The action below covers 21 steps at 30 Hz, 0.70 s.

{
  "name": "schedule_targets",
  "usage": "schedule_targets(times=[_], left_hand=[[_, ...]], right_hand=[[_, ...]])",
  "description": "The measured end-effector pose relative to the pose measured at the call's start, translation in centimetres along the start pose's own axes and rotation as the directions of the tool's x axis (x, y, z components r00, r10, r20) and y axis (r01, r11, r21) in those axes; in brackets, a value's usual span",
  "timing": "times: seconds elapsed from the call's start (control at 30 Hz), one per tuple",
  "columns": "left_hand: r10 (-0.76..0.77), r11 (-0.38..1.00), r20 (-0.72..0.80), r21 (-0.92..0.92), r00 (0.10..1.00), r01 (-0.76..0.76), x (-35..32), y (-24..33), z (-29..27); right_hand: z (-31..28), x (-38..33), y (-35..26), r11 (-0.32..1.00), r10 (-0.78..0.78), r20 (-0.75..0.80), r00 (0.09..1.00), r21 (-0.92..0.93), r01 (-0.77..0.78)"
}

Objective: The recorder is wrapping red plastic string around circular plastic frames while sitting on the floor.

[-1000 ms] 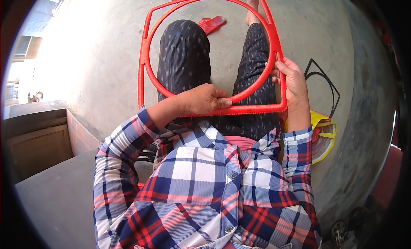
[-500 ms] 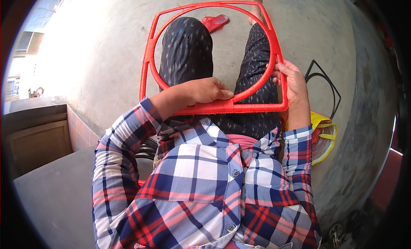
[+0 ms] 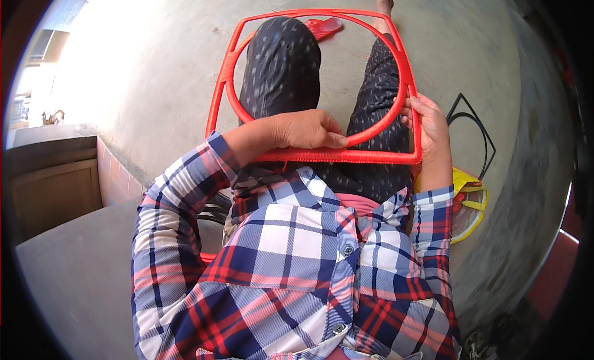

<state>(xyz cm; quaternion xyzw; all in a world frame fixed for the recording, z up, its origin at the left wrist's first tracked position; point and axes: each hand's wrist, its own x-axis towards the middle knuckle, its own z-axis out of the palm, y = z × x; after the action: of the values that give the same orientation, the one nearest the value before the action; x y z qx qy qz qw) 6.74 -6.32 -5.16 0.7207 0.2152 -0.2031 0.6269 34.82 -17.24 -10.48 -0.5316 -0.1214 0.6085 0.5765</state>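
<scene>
A red wrapped frame [image 3: 224, 81], square outside with a round ring inside, lies across my lap over my dark patterned trousers. My left hand [image 3: 306, 130] rests on its near edge, fingers closed over the ring and the bottom bar. My right hand [image 3: 427, 126] grips the frame's right near corner, thumb on the ring. My plaid sleeves come in from below.
A bare black wire frame [image 3: 473, 132] lies on the concrete floor to my right, with a yellow bag [image 3: 469, 202] beside my right elbow. A red sandal [image 3: 323, 27] sits near my feet. A wooden cabinet [image 3: 52, 186] and a tiled step stand at the left.
The frame has shifted slightly to the right in view and my left hand has slid a little along its near edge. My right hand keeps its grip.
</scene>
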Motion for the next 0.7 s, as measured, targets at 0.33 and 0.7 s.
schedule_targets(times=[0.33, 0.7], left_hand=[[0.089, 0.959, -0.551, -0.177, 0.830, -0.221, -4.5, 0.2, -3.2], [-0.358, 0.647, -0.719, -0.651, 0.596, -0.397, -14.7, -10.6, -6.6]], right_hand=[[0.3, -0.8, -0.8, 0.983, -0.179, 0.042, 0.983, 0.053, 0.176], [3.1, -0.9, -1.9, 0.960, -0.278, 0.184, 0.943, 0.078, 0.268]])
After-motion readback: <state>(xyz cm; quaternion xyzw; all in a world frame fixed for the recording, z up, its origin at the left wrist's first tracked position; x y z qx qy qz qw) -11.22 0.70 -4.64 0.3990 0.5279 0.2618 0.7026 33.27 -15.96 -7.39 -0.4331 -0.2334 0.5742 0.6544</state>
